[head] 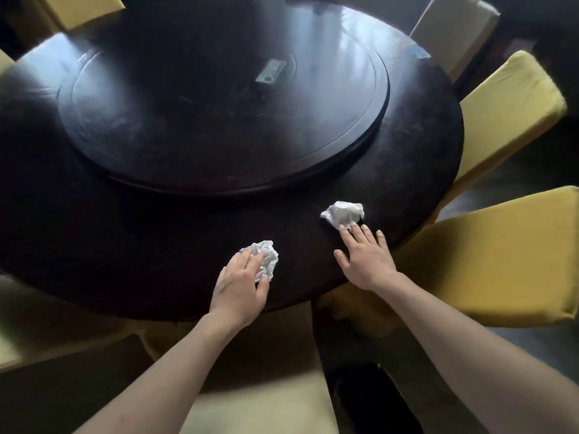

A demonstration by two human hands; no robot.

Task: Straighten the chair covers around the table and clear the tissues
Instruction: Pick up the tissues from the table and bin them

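Note:
Two crumpled white tissues lie on the near part of a dark round table (125, 245). My left hand (241, 283) grips the nearer tissue (266, 258), fingers over its left side and thumb under its lower edge. My right hand (365, 255) lies flat with straight, spread fingers; its fingertips touch the lower edge of the farther tissue (343, 214). Yellow-covered chairs (501, 258) ring the table on the right, and another chair seat (266, 396) is below my arms.
A large dark turntable (225, 98) sits in the table's middle with a small flat grey object (271, 71) on it. More covered chairs stand at the far right (513, 111), far back (454, 29) and top left (84, 7). A pale chair (18, 333) is at the left.

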